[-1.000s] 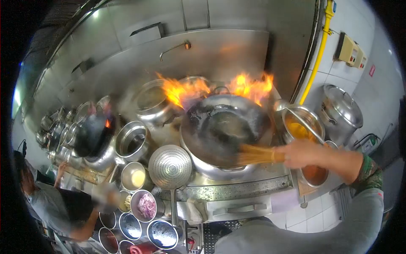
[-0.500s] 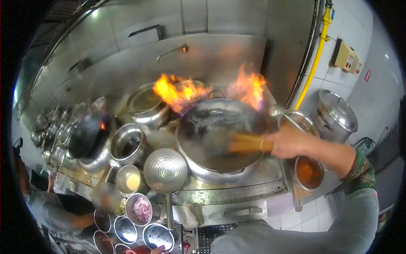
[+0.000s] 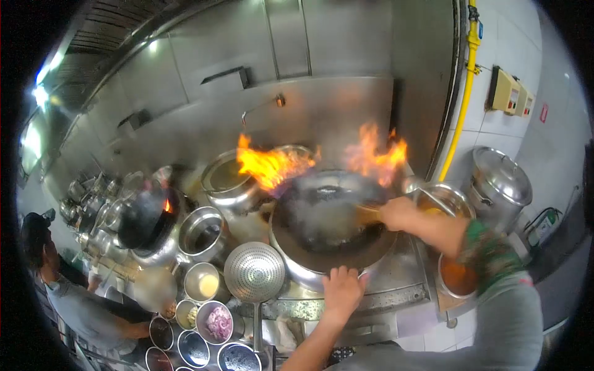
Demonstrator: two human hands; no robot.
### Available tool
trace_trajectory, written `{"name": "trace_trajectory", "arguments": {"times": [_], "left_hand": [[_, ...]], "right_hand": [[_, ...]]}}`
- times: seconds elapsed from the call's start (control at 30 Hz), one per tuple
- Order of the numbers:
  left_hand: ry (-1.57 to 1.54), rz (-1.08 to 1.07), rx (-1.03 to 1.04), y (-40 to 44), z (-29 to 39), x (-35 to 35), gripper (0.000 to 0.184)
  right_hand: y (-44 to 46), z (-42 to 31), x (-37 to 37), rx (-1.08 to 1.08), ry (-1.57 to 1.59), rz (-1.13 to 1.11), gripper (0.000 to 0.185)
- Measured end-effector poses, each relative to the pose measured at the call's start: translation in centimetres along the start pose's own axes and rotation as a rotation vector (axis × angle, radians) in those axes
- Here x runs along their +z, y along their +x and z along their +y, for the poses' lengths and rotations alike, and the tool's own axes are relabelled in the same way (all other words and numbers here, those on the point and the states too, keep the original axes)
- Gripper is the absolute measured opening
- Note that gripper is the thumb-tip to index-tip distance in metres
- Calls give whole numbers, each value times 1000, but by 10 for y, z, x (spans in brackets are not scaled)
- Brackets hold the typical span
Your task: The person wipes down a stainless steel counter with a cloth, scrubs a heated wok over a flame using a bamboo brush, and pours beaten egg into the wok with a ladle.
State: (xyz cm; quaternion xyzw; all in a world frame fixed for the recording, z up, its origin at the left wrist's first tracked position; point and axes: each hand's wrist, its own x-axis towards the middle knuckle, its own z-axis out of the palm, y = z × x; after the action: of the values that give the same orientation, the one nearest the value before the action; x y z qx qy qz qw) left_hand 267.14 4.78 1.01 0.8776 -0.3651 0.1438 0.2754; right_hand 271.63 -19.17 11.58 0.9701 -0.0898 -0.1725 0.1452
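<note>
A large dark wok (image 3: 291, 238) sits over the burner, with steam or smoke over its inside. My right hand (image 3: 399, 215) is closed round a bamboo wok brush (image 3: 367, 215), whose far end is blurred inside the wok on the right. At the wok's front rim is my left hand (image 3: 343, 290), its fingers curled over the spot where the small loop handle sits; the handle itself is hidden. Flames (image 3: 272, 162) rise behind the wok on both sides. Left of it, a perforated skimmer (image 3: 254, 269) rests with its handle toward me.
Bowls at front left include one of sliced onion (image 3: 219, 323) and one of pale yellow contents (image 3: 208, 285). A pot (image 3: 202, 235) and another wok (image 3: 145, 222) stand left. A sauce pot (image 3: 458, 278) and lidded pot (image 3: 501, 176) are right. A co-worker (image 3: 93, 315) stands left.
My left hand has come from the bowls at the lower left to the wok's front rim. The brush has moved up and right in the wok. The camera view has tilted up.
</note>
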Motion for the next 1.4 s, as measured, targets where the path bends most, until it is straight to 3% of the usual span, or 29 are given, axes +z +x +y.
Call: {"name": "trace_trajectory", "arguments": {"times": [0.13,0.23,0.3,0.47,0.5,0.53,0.67,0.73,0.83,0.93,1.07,1.17,1.2,1.27,1.3,1.4], "left_hand": [[96,-12,15,-3,-11,17,27],[101,-71,19,-6,-17,9,26],[100,-66,7,-7,-26,4,26],[49,-101,-9,-4,-27,10,24],[49,-101,-9,0,-26,11,24],[47,-111,-18,-1,-26,11,24],[25,-81,-30,-3,-24,9,25],[30,-52,-8,-4,-27,8,24],[12,-48,4,-4,-25,10,22],[-4,-49,9,0,-26,16,21],[17,-77,-16,-2,-21,15,20],[-21,-49,-12,-1,-21,11,20],[-18,-49,-19,-4,-22,12,21],[-5,-54,-16,-3,-28,15,21],[-3,-46,-3,0,-30,16,22],[4,-58,22,-1,-29,18,22]], "right_hand": [[85,-48,64,24,270,248,31],[44,-44,65,-225,276,156,33],[16,-5,38,-237,225,122,31],[111,-24,75,-32,366,289,32],[110,-44,73,-42,448,310,37],[124,-61,86,-72,495,318,53],[57,-45,66,-315,401,80,57],[49,-6,56,-279,346,49,49],[112,-4,75,-157,434,251,46],[134,-67,82,-167,694,365,49],[55,-67,71,-477,861,-20,68],[6,13,63,-721,645,-113,68],[8,40,64,-773,546,-120,68],[2,58,47,-751,462,72,69],[1,50,42,-623,516,-33,69],[31,-21,70,-696,793,192,63]]}}
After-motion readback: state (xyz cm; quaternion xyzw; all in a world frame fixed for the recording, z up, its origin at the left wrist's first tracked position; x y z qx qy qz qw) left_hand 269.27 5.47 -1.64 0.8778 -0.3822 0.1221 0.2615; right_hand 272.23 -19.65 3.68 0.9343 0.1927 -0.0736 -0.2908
